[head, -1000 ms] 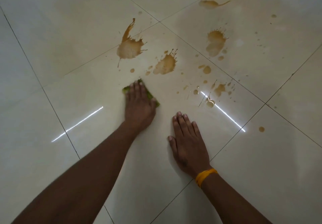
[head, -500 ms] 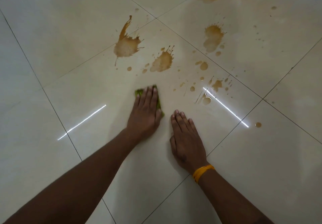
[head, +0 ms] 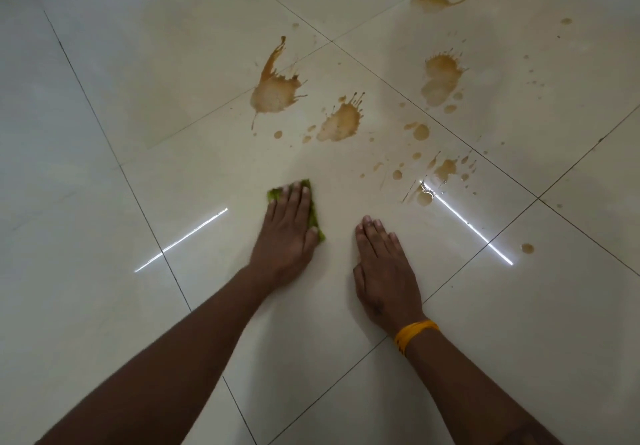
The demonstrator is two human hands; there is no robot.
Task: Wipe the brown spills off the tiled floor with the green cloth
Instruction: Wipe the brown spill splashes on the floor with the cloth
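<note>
A: Where is the green cloth?

B: Flat on the tiled floor, under the left hand. Only a green edge shows past the fingertips and along the thumb side of that hand. The left hand's fingers lie straight and close together, pressing down on the cloth; they are not curled round it.

A: And the other hand?

B: The right hand rests palm down on the bare floor, just beside the cloth, on its right, and a little nearer the person. Its fingers are straight and together and hold nothing. An orange band sits round that wrist.

A: Where do the brown spills lie, taking the cloth as the mark?

B: All of them are beyond it, away from the person. A large splash with a long tail sits straight beyond the cloth, well apart from it. A second splash lies beyond and slightly right. Farther right come a broad blot, a round drop and a scatter of small drops. One more streak lies far beyond, to the right. A lone drop sits well to the cloth's right, past the right hand.

A: Does the cloth touch any spill?

B: No; clean tile lies between it and the nearest drops.
</note>
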